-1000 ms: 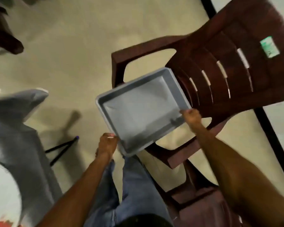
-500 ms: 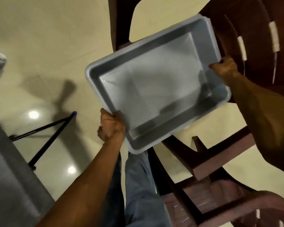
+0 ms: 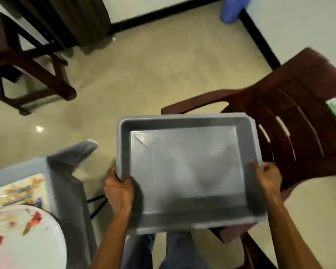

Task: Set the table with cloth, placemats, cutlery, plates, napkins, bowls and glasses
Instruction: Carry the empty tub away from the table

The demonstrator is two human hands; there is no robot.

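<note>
Desk (image 3: pixel 17 167) at far left shows cloth, placemat, cutlery and plate (image 3: pixel 23 241) laid; left hand (image 3: pixel 119 193) and right hand (image 3: pixel 268 176) grip the empty grey tray (image 3: pixel 184 167), now levelled and swung off the chair (image 3: pixel 291 121); unloading looks finished

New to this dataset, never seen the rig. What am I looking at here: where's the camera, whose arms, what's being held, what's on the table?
There is no machine: a person wears one wide-angle camera on the head, looking forward and down, so the bare arms are the person's own. The left hand and right hand each grip a side rim of an empty grey rectangular plastic tray, held above the knees. Behind it stands a dark red-brown plastic chair. At lower left is a table corner under a grey cloth, with a floral placemat, blurred cutlery on it, and a white round plate with red flowers.
</note>
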